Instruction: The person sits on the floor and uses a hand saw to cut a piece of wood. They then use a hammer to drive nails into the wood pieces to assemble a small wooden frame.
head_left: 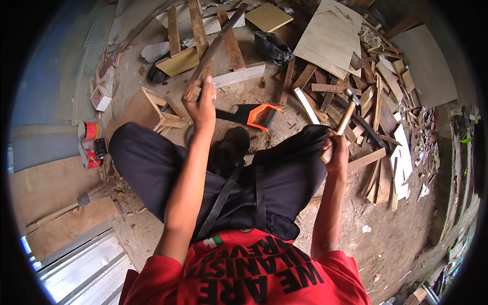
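My left hand (201, 105) is closed round the near end of a long, dark wooden strip (219, 39), which slants up and away to the right. In my right hand (336, 148) is a hammer (346, 114), gripped by its pale wooden handle with the metal head pointing up, above my right knee. A handsaw (263, 116) with an orange and black handle lies on the ground between my knees, its blade partly behind my left wrist. Just left of my left hand stands a wooden box-like frame (152, 113).
Scrap wood (378, 96) is heaped at the right, with a large pale board (328, 38) at its far side. A black plastic bag (273, 47) lies beyond the saw. Left of my knee are red-labelled cans (90, 131) and a stick broom (96, 194).
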Available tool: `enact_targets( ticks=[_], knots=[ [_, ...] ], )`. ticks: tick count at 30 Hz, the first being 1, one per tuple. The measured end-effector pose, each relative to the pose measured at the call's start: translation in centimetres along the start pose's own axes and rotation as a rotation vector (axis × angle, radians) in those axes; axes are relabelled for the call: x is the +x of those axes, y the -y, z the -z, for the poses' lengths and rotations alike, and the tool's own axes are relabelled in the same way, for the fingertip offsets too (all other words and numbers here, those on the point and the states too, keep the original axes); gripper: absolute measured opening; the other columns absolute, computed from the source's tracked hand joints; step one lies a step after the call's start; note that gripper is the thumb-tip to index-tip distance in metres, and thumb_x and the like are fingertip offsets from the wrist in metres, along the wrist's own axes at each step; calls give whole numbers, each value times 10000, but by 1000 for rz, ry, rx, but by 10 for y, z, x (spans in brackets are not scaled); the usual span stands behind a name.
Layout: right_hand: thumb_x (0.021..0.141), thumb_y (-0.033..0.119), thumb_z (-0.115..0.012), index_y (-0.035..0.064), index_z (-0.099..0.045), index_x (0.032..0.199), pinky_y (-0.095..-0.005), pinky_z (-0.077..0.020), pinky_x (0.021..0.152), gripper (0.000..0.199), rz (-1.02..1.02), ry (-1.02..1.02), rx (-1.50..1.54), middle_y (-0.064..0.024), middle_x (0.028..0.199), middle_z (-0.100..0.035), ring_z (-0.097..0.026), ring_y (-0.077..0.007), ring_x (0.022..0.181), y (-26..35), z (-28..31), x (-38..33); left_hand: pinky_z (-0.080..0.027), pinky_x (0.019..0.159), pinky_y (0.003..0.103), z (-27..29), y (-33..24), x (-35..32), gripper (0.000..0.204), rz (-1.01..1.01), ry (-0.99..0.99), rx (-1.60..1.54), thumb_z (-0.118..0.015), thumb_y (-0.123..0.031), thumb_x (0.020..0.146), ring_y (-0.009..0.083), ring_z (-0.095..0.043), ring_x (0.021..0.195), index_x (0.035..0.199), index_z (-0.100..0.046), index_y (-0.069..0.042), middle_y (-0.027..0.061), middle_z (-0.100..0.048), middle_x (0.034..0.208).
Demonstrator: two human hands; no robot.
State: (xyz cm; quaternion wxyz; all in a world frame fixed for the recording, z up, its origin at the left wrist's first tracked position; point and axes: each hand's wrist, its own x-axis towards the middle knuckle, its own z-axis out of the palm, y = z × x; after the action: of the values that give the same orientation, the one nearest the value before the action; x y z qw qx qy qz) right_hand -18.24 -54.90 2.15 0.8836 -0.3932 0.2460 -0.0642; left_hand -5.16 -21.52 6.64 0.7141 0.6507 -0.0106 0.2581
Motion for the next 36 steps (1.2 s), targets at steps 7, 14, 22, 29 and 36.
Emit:
enact_targets(
  ticks=[7,14,22,29,36],
  knots=[
    [993,214,-617,57,-487,1017,-255,-381,386,205,11,239,-568,6,671,-474,-446,-80,446,-53,-121,-67,-355,515,294,-21,80,27,399,-61,187,255,-731,-257,898,72,-426,553,643,-518,-36,-17,-497,577],
    [982,220,-624,-8,-506,1239,-331,-452,566,363,323,391,-1136,-129,690,-585,-585,-178,612,-53,-166,-87,-430,550,364,-40,100,19,347,-164,286,304,-753,-234,871,140,-531,551,671,-567,-19,50,-590,584],
    [1064,413,-391,3,-553,1152,-198,-292,431,449,424,451,-891,58,614,-408,-355,-22,466,-5,-196,-80,-333,486,306,-45,83,15,371,12,281,143,-704,-145,893,61,-366,527,622,-483,-22,8,-423,528],
    [1058,415,-418,25,-539,992,-220,-309,437,414,119,351,-975,52,607,-410,-393,-37,495,-68,-160,-68,-382,503,324,-40,122,28,355,-20,341,70,-722,-161,876,91,-392,545,652,-499,2,71,-471,540],
    [1051,383,-427,-20,-549,966,-296,-366,487,430,327,356,-1012,-35,586,-490,-466,-98,534,-29,-194,-98,-409,516,326,-47,110,24,289,-7,363,165,-721,-158,858,126,-467,522,673,-571,8,98,-550,563]
  ],
)
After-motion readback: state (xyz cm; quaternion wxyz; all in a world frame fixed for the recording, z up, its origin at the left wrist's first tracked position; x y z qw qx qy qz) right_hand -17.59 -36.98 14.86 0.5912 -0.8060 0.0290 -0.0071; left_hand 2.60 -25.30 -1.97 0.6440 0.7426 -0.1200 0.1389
